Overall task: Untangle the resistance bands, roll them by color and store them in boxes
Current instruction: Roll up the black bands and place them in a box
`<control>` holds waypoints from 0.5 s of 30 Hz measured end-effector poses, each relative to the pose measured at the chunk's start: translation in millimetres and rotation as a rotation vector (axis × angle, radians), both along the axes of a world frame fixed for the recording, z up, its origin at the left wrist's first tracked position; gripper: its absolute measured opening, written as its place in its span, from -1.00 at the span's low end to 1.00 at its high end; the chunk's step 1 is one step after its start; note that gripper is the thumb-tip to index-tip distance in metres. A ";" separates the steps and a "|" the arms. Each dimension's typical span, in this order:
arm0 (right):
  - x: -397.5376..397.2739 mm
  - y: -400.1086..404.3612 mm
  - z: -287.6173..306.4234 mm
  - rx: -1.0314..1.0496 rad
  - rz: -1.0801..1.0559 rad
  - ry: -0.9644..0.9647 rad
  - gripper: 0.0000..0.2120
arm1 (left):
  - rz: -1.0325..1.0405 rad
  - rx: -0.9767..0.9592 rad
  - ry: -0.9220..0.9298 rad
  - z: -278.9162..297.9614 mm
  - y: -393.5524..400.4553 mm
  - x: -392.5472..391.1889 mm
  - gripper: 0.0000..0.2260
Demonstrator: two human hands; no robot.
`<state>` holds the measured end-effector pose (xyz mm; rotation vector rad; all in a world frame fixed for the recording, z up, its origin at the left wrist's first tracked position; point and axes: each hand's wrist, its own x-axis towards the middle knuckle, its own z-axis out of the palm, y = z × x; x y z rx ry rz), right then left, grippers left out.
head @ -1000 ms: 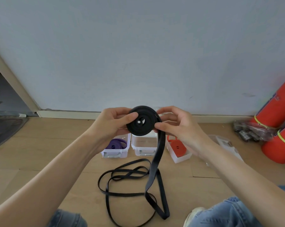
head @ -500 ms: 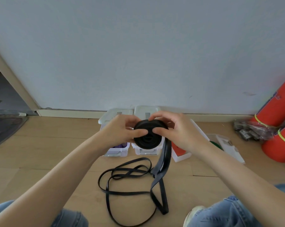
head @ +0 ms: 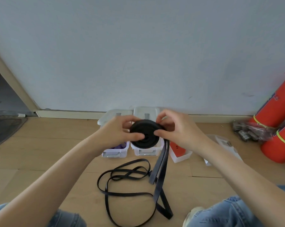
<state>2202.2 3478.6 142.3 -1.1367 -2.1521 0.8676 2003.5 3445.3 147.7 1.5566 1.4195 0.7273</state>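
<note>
Two hands hold one black band, most of it wound into a flat roll (head: 145, 134) held above the middle box. The left hand (head: 117, 133) pinches the roll, thumb on its near face and fingers behind, so its grip is narrow and full; the right hand (head: 177, 131) pinches the roll's right edge, thumb in front and fingers curled over the far side. From that edge the unrolled tail (head: 160, 174) hangs down to the floor (head: 48, 154), where it lies in loose loops (head: 122, 182) between the person's two knees in blue jeans. Three open white boxes stand in a row near the wall: the left box (head: 115, 152) holds a purple band, mostly hidden by the left hand; the middle box (head: 145, 151) sits just under the roll; the right box (head: 179, 154) holds something red. Two pale lids (head: 109, 115) lie behind the left and middle boxes. At far right two red extinguishers (head: 278, 128) lean by the wall, each with a yellow-green strap. No writing can be read.
</note>
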 end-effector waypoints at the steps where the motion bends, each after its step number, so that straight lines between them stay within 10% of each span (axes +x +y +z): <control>1: -0.3 -0.4 -0.4 0.037 0.024 -0.072 -0.78 | -0.024 0.008 0.062 -2.4 -0.5 1.8 -0.84; 9: -3.1 0.9 -3.0 -0.337 -0.073 0.480 -0.75 | 0.201 0.026 -0.338 -0.5 3.4 2.5 -0.86; 15: -6.5 -3.6 -6.0 -0.278 -0.116 0.457 -0.77 | 0.211 -0.071 -0.393 2.1 2.1 1.6 -0.82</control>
